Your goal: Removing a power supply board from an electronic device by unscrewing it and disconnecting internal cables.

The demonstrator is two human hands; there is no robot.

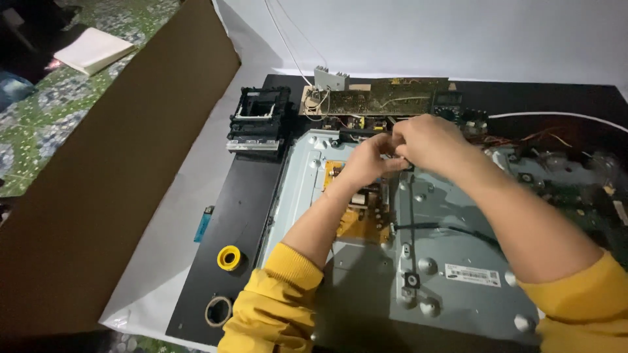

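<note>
Yellow-sleeved hands (399, 149) meet over the metal chassis (451, 222), hiding their grip.

both hands (399, 149) pinch, seemingly, a cable over the metal chassis (451, 229).

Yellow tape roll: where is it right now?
Head view, lower left: the yellow tape roll lies on the black board, just left of the metal chassis, with a brown roll below it and a blue lighter above left.
</note>
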